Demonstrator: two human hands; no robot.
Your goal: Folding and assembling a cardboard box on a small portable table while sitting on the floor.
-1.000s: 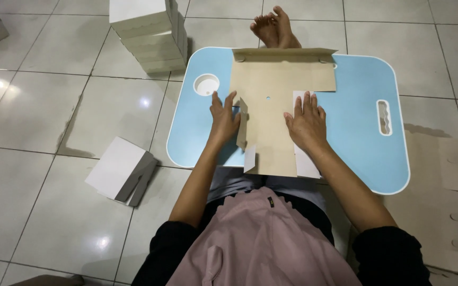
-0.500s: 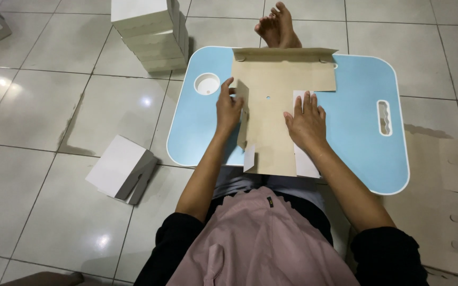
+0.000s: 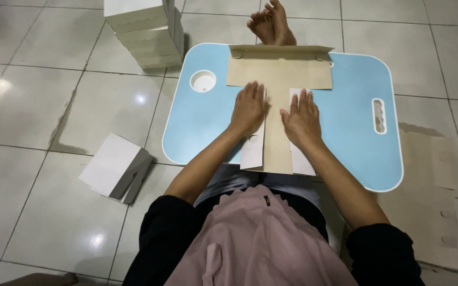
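Even indoor light falls from overhead, bright enough to show detail everywhere. It throws 3 glare spots on the glossy floor tiles [image 3: 54, 106], all well left of the hands. Soft shadows sit under the blue lap table [image 3: 356, 79]. Focus is sharp around both palms; tile lines bow slightly toward the frame edges.

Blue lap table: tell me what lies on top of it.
On the blue lap table lies a flat T-shaped cardboard sheet, far edge folded up. The left hand and right hand press its white side flaps. What the cardboard covers cannot be seen. The round cup hole stays uncovered.
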